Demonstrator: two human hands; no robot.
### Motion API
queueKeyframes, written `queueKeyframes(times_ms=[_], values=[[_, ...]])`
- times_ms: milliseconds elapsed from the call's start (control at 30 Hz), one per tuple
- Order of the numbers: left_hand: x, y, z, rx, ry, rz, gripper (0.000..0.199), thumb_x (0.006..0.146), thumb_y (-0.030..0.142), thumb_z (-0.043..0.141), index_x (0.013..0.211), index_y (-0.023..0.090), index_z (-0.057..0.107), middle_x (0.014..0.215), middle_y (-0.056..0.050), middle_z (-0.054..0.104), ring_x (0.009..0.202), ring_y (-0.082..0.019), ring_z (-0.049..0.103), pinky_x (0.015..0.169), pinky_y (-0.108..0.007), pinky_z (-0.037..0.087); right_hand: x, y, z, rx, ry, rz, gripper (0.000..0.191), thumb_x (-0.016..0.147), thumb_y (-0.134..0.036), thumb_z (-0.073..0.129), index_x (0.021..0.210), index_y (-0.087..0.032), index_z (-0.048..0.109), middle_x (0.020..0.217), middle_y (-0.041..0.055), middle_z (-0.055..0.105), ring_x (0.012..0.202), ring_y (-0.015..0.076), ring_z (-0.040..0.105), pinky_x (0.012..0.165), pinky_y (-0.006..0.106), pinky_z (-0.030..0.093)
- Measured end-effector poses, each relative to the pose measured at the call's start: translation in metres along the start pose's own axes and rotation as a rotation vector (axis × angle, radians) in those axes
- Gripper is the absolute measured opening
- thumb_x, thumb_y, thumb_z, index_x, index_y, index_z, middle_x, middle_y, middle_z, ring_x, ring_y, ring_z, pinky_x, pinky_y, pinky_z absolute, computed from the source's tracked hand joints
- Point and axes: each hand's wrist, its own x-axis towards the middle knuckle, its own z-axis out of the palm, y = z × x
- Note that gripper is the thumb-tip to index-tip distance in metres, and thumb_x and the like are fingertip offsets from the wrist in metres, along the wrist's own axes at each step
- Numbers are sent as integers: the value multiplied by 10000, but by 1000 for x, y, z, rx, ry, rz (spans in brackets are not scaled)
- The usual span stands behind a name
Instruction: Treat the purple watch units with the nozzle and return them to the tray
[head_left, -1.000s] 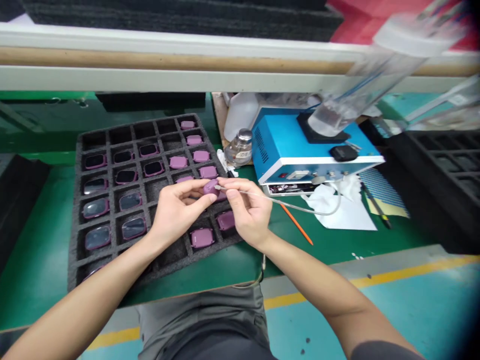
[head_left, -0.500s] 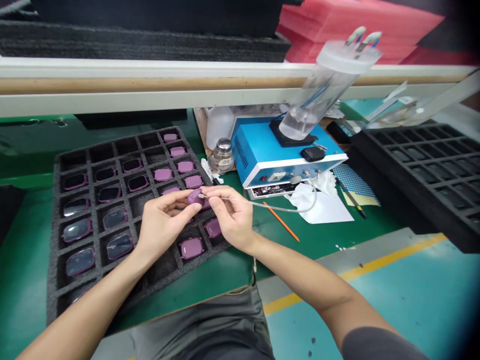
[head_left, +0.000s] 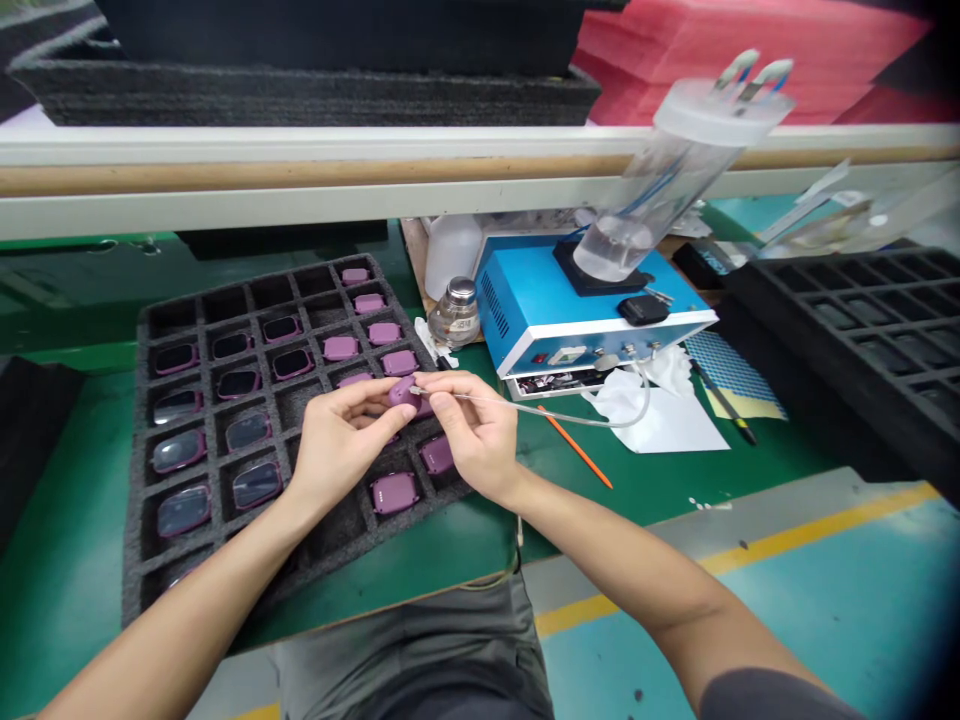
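Note:
Between its thumb and fingers, my left hand (head_left: 341, 440) holds a small purple case (head_left: 403, 393) above the foam tray. My right hand (head_left: 476, 430) pinches a thin nozzle (head_left: 421, 391) whose tip touches or nearly touches the case; the exact contact is too small to tell. A clear tube (head_left: 559, 415) runs from the nozzle to the blue machine (head_left: 600, 300). Below my hands lies the black foam tray (head_left: 133, 520), with dark-glass purple frames in its left compartments and purple cases (head_left: 394, 492) in its right ones.
A clear cylinder (head_left: 637, 210) stands on the machine. Left of it is a glass jar (head_left: 455, 315). An orange stick (head_left: 577, 450), white paper (head_left: 675, 430) and a black-yellow pen (head_left: 724, 400) lie to the right. Another black tray (head_left: 832, 370) sits at far right; a shelf (head_left: 300, 205) crosses above.
The whole view has shifted, so that the tray, machine and hands appear slightly farther right. Both hands keep the same grip on the case and nozzle.

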Motion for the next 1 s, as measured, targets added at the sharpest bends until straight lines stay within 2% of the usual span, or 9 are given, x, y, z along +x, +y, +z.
queueKeyframes(times_ms=[300, 500, 1000], values=[[1, 2, 0, -6, -3, -9, 430, 660, 352, 893, 1023, 137, 808, 826, -63, 785, 702, -159, 706, 665, -251, 586, 0, 1, 0, 47, -13, 18, 104, 967, -252, 622, 1002, -234, 717, 1076, 65, 742, 1068, 191, 729, 953, 355, 611], [1, 1, -1, -5, -8, 0, 429, 666, 351, 891, 1030, 140, 807, 834, -64, 787, 708, -160, 708, 668, -249, 587, 0, 2, 0, -8, -16, 25, 121, 974, -313, 608, 990, -240, 704, 1073, 63, 745, 1071, 195, 728, 950, 364, 621], [3, 1, 1, 2, -11, -9, 419, 666, 352, 882, 1020, 142, 802, 829, -62, 785, 703, -165, 705, 666, -264, 583, 1, 2, -1, -11, -18, 17, 116, 974, -307, 608, 995, -249, 706, 1077, 57, 745, 1071, 198, 728, 951, 369, 621]])
